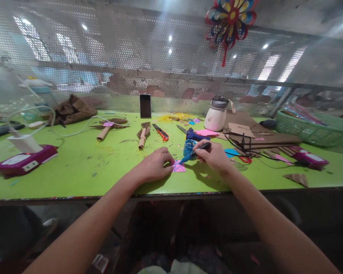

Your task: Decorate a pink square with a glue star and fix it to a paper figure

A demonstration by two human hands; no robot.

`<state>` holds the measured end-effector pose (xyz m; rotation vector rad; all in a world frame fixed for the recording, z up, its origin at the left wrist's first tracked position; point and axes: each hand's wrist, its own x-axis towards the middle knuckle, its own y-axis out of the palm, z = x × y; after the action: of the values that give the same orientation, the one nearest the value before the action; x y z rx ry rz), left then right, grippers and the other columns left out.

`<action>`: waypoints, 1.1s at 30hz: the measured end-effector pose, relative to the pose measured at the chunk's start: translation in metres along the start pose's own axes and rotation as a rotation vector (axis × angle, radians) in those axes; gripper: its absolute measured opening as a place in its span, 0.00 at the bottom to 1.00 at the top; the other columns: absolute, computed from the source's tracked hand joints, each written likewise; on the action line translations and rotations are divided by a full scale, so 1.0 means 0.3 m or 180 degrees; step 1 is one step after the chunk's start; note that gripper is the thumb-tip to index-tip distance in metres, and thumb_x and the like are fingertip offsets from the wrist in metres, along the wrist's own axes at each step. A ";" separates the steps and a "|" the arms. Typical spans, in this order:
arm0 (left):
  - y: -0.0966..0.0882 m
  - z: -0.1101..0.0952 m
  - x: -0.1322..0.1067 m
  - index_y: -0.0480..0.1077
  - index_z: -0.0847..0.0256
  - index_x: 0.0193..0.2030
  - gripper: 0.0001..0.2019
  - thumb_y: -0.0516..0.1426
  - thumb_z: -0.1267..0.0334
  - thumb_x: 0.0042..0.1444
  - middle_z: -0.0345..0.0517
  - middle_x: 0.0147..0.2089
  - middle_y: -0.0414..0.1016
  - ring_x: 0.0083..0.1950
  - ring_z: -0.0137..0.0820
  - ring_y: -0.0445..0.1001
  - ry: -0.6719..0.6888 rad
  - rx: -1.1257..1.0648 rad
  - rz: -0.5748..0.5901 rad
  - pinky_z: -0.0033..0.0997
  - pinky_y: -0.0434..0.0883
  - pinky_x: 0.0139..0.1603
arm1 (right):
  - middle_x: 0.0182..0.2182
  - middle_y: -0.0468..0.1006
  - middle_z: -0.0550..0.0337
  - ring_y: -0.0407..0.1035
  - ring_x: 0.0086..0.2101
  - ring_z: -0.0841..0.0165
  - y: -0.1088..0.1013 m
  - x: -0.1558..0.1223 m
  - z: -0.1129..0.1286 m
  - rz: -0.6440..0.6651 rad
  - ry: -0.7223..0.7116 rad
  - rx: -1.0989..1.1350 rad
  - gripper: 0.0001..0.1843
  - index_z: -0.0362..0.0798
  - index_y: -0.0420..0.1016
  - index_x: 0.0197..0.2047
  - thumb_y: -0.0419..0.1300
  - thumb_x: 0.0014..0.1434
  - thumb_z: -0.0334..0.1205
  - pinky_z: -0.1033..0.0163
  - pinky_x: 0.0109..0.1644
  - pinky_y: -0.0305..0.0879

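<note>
On the green tabletop lies a small square of pink paper (pixel 180 168) with blue lines painted on it. My left hand (pixel 157 165) is curled, its fingertips holding the paper down at the left edge. A dark-handled paintbrush (pixel 188 156) with a blue end is pinched in my right hand (pixel 213 154), its tip touching the paper. Just behind stands a small glass jar (pixel 189 146) smeared with blue paint. A dark blue object (pixel 197 134) lies at the jar's back; its kind is unclear.
An orange cutter knife (pixel 161 133) and two brown paper rolls with frilled tops (pixel 143 136) lie left of the jar. A phone (pixel 145 106) stands behind. To the right are a white bottle (pixel 216 114), cardboard, dark cables and a green basket (pixel 311 129). A purple power strip (pixel 25 160) sits left.
</note>
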<state>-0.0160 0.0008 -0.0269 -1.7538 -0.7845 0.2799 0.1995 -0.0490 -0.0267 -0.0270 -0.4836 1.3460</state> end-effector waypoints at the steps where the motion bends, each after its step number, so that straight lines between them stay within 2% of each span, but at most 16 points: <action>1: 0.000 -0.002 0.000 0.74 0.60 0.39 0.10 0.54 0.60 0.54 0.48 0.40 0.68 0.46 0.37 0.68 -0.0014 -0.0016 -0.0004 0.33 0.65 0.45 | 0.16 0.69 0.65 0.62 0.18 0.74 0.000 0.000 -0.001 -0.0003 -0.0017 -0.0034 0.06 0.45 0.71 0.28 0.59 0.46 0.39 0.67 0.22 0.59; 14: 0.000 -0.001 -0.001 0.75 0.60 0.38 0.10 0.55 0.60 0.54 0.47 0.39 0.67 0.43 0.36 0.68 0.0010 -0.0063 -0.0049 0.32 0.65 0.44 | 0.15 0.67 0.66 0.60 0.17 0.74 -0.011 0.004 -0.019 -0.0042 -0.0033 -0.0061 0.06 0.45 0.71 0.28 0.59 0.48 0.39 0.67 0.22 0.56; 21: -0.005 -0.004 -0.001 0.74 0.60 0.38 0.10 0.54 0.61 0.55 0.47 0.39 0.67 0.42 0.35 0.68 0.0050 0.0019 -0.0016 0.32 0.65 0.44 | 0.17 0.68 0.66 0.61 0.18 0.74 -0.001 0.009 -0.029 0.0121 -0.0079 -0.0095 0.05 0.45 0.71 0.29 0.58 0.49 0.38 0.67 0.23 0.57; 33: -0.003 0.008 0.002 0.74 0.59 0.38 0.11 0.53 0.59 0.55 0.48 0.40 0.68 0.45 0.38 0.69 0.0028 0.0089 -0.0056 0.34 0.66 0.46 | 0.15 0.68 0.66 0.61 0.17 0.74 -0.018 0.023 -0.033 -0.0059 -0.0164 -0.0091 0.04 0.45 0.70 0.26 0.58 0.48 0.36 0.68 0.22 0.57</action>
<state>-0.0172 0.0033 -0.0269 -1.7202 -0.7860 0.2699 0.2089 -0.0412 -0.0318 -0.0114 -0.5454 1.3241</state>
